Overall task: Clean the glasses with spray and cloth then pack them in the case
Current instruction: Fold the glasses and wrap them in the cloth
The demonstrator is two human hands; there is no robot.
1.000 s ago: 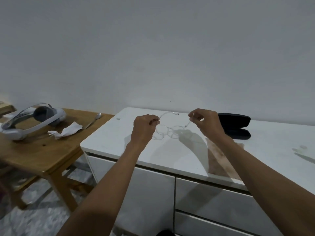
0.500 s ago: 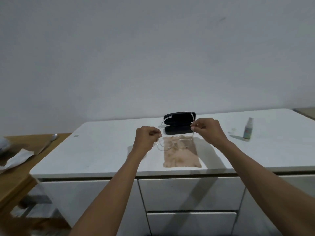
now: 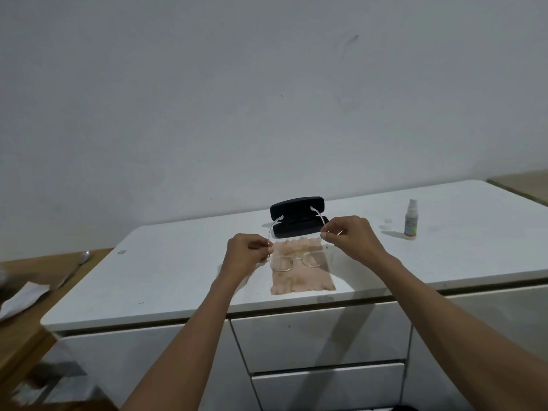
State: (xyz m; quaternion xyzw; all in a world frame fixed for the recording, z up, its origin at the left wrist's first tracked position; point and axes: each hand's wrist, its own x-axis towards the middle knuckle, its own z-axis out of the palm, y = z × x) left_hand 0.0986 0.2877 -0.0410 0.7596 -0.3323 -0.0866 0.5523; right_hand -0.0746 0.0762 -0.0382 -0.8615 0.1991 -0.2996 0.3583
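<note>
Clear-framed glasses hang with both temples unfolded just above a beige cloth spread on the white cabinet top. My left hand pinches the left temple near the hinge, and my right hand pinches the right temple. The temple tips point away from me, over the black glasses case, which lies open behind the cloth. A small spray bottle with a white top stands to the right, apart from both hands.
A small clear cap lies left of the bottle. Drawers front the cabinet below its edge. A wooden table at the left carries a spoon and a crumpled white tissue.
The view has swung right, centring the cabinet and bringing the spray bottle and the cloth into sight. Both hands keep pinching the temples and hold the glasses over the cloth.
</note>
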